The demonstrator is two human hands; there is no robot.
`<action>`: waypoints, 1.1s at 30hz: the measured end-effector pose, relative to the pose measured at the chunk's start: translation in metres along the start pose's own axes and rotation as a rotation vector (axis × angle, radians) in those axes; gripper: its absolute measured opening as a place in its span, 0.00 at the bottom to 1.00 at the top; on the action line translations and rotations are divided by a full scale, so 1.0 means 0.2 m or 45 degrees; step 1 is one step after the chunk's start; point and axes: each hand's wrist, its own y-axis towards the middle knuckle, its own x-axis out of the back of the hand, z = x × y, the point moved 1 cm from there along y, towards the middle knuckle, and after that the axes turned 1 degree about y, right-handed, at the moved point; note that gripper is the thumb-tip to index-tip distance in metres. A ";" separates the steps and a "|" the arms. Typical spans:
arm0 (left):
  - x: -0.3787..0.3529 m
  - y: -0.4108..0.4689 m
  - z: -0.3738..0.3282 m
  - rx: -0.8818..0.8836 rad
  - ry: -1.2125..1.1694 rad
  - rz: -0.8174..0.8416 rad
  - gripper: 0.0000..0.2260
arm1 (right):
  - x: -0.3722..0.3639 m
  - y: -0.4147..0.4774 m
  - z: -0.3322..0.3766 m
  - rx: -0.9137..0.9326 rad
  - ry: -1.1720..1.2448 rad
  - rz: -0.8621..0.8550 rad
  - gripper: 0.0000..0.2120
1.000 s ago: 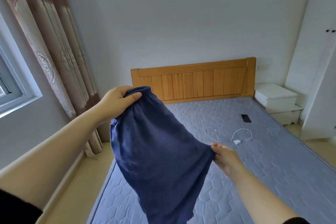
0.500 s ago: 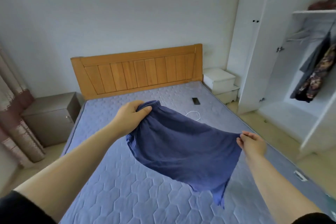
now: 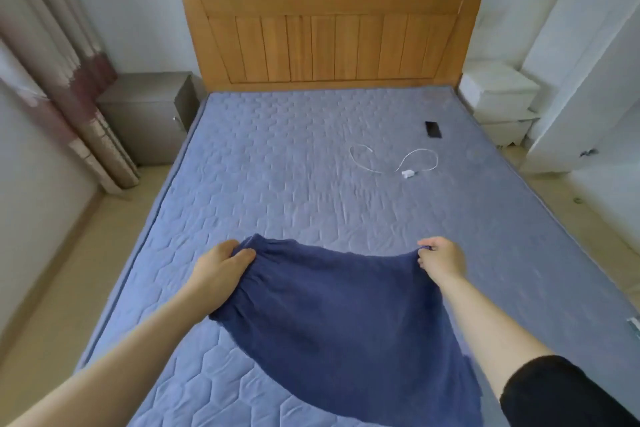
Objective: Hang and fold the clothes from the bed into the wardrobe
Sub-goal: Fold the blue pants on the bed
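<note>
Both my left hand [image 3: 221,270] and right hand [image 3: 438,258] grip the blue shorts [image 3: 346,315] at six o'clock on the bed [image 3: 294,166], folding barely begun.

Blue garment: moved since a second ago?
Yes. The blue garment has come down and toward the foot of the mattress: the right hand was beside the white cable, now well short of it.

A navy garment [image 3: 346,315] lies over the lilac-blue hexagon-quilted mattress [image 3: 294,184], before an orange-brown slatted headboard [image 3: 332,38].
</note>
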 end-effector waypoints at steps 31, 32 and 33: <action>0.30 0.10 2.86 0.955 0.065 -0.173 0.11 | -2.91 -0.85 -0.22 0.122 -0.766 0.926 0.26; 0.29 0.12 2.85 0.932 0.080 -0.175 0.13 | -2.90 -0.84 -0.24 0.112 -0.746 0.915 0.26; 0.27 0.13 2.83 0.903 0.075 -0.175 0.13 | -2.89 -0.84 -0.27 0.101 -0.721 0.907 0.25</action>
